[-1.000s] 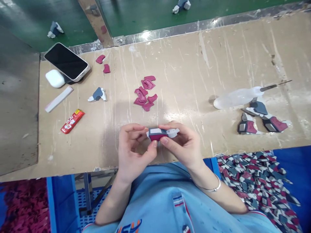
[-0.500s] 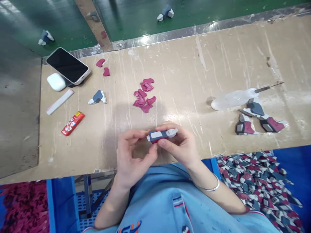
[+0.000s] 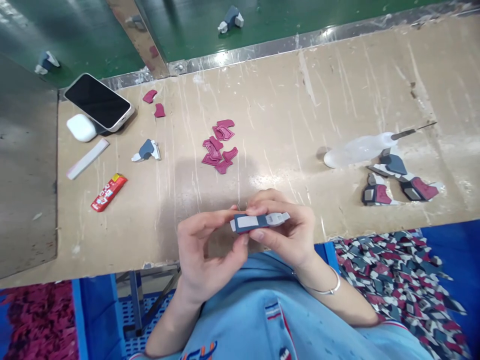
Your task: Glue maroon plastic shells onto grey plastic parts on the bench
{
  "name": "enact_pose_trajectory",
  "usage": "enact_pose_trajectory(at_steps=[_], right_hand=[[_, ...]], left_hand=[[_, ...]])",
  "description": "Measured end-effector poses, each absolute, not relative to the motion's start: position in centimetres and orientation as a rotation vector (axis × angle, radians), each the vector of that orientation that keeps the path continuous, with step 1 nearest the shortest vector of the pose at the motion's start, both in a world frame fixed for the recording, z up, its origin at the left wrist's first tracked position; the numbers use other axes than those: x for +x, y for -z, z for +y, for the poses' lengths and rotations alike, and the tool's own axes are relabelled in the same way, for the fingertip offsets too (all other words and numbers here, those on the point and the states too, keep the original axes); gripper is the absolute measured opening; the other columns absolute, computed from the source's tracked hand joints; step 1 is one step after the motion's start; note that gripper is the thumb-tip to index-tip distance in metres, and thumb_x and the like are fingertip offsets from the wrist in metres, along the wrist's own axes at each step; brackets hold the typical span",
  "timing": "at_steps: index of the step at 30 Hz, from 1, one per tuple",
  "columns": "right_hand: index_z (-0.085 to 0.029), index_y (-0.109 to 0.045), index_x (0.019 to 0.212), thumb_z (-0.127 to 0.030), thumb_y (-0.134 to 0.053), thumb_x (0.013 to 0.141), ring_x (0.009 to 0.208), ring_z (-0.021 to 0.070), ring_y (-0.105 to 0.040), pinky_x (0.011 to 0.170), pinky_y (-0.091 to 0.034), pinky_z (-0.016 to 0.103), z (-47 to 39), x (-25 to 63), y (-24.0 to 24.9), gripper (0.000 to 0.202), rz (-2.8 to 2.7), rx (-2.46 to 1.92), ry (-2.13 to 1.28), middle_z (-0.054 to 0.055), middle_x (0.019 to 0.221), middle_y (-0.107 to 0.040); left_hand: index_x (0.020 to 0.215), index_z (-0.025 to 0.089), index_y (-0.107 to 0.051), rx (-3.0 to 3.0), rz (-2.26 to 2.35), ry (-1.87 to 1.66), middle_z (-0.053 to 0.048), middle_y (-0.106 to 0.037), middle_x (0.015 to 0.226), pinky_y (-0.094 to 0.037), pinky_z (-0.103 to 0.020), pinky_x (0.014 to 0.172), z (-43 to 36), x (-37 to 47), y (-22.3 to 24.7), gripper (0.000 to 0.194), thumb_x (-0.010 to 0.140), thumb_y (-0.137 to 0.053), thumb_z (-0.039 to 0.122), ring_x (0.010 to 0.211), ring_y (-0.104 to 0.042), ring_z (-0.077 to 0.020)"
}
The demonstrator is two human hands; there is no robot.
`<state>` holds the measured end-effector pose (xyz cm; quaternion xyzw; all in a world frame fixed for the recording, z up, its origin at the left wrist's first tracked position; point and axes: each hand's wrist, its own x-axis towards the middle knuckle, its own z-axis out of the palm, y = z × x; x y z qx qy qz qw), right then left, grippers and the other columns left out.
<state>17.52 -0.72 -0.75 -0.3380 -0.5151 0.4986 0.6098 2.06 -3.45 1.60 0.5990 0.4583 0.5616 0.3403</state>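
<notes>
Between both hands, over the table's front edge, is a small blue-grey and white plastic part (image 3: 248, 222) with a sliver of maroon along its underside. My left hand (image 3: 212, 250) pinches its left end between thumb and fingers. The thumb and fingers of my right hand (image 3: 287, 230) close on its middle and right side, and the white tip sticks out to the right. Beyond the hands lies a loose pile of maroon pieces (image 3: 215, 150). A blue-grey and white part (image 3: 147, 150) rests further left.
A phone (image 3: 98, 102), white case (image 3: 81, 128), pale strip (image 3: 88, 159) and red packet (image 3: 109, 192) lie left. A clear bottle with a needle tip (image 3: 356, 150) lies right beside assembled parts (image 3: 418, 189). Bins of maroon pieces (image 3: 41, 320) and mixed parts (image 3: 405, 285) stand below. Green belt (image 3: 195, 25) behind.
Both hands have shifted slightly right with the held part, which now shows less maroon. The two parts on the green belt have moved left. The view has shifted a little.
</notes>
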Motion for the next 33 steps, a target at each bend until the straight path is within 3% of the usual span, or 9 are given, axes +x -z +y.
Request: enact_pose_trajectory(at_steps=[4,8,16,19,21,25,29,33], right_hand=[[-0.034,-0.086,0.110,-0.047,-0.083,0.099,0.093,0.0225,-0.079,0.086,-0.068,0.039,-0.8,17.6,0.7,0.018,-1.168,-0.813,-1.176,0.004,0.100,-0.083],[-0.036,-0.082,0.122,-0.045,-0.071,0.107,0.107,0.0234,-0.079,0.095,-0.067,0.042,-0.9,17.9,0.4,0.021,-1.233,-0.783,-1.232,0.004,0.112,-0.084],[-0.030,-0.082,0.114,-0.041,-0.072,0.107,0.094,0.0214,-0.079,0.083,-0.067,0.037,-1.1,17.4,0.7,0.017,-1.235,-0.873,-1.107,0.006,0.103,-0.083],[-0.028,-0.082,0.110,-0.043,-0.073,0.106,0.091,0.0216,-0.079,0.081,-0.067,0.038,-1.1,17.2,0.6,0.018,-1.224,-0.921,-1.070,0.006,0.100,-0.083],[-0.027,-0.082,0.106,-0.053,-0.075,0.103,0.088,0.0219,-0.078,0.079,-0.067,0.038,-1.0,17.2,0.3,0.026,-1.193,-1.001,-1.086,0.006,0.098,-0.083],[-0.028,-0.080,0.104,-0.076,-0.082,0.087,0.063,0.0170,-0.068,0.056,-0.061,0.032,-0.2,17.9,-0.4,0.051,-1.058,-1.116,-1.321,0.000,0.078,-0.075],[-0.027,-0.077,0.093,-0.080,-0.082,0.083,0.049,0.0144,-0.059,0.044,-0.053,0.029,0.9,18.6,-0.8,0.054,-1.040,-1.017,-1.607,-0.003,0.068,-0.068],[-0.026,-0.072,0.087,-0.081,-0.083,0.082,0.048,0.0134,-0.058,0.045,-0.052,0.027,1.3,18.7,-0.6,0.056,-0.977,-0.929,-1.742,-0.005,0.062,-0.063]], left_hand=[[0.142,0.031,-0.073,1.428,1.265,-1.256,-0.001,-0.088,0.110,-0.070,-0.026,0.096,-3.3,1.6,-2.5,0.050,0.095,-0.085,0.019,0.102,-0.086,-0.0191],[0.118,0.034,-0.088,1.329,1.328,-1.211,-0.001,-0.089,0.113,-0.069,-0.029,0.096,-2.9,1.4,-3.0,0.023,0.095,-0.088,0.032,0.102,-0.085,-0.0205],[0.108,0.030,-0.089,1.453,1.360,-1.352,0.000,-0.087,0.099,-0.069,-0.027,0.083,-2.6,2.5,-1.9,0.016,0.095,-0.084,0.023,0.088,-0.083,-0.0183],[0.100,0.026,-0.088,1.390,1.369,-1.377,-0.002,-0.087,0.095,-0.070,-0.028,0.079,-2.1,2.8,-1.6,0.008,0.095,-0.085,0.032,0.085,-0.083,-0.0195],[0.097,0.024,-0.086,1.247,1.348,-1.308,-0.003,-0.087,0.093,-0.071,-0.030,0.076,-1.7,2.6,-1.7,0.018,0.094,-0.087,0.042,0.083,-0.084,-0.0206],[0.092,0.024,-0.073,0.921,1.096,-0.942,-0.002,-0.084,0.080,-0.072,-0.032,0.063,-1.3,1.8,-1.9,0.041,0.087,-0.090,0.061,0.068,-0.084,-0.0222],[0.098,0.026,-0.061,0.715,0.945,-0.705,-0.003,-0.086,0.081,-0.073,-0.036,0.057,-1.4,1.5,-2.3,0.051,0.085,-0.089,0.068,0.064,-0.085,-0.0270],[0.094,0.026,-0.056,0.652,0.861,-0.669,-0.003,-0.084,0.075,-0.071,-0.034,0.055,-1.1,1.8,-2.4,0.054,0.085,-0.089,0.068,0.062,-0.084,-0.0273]])
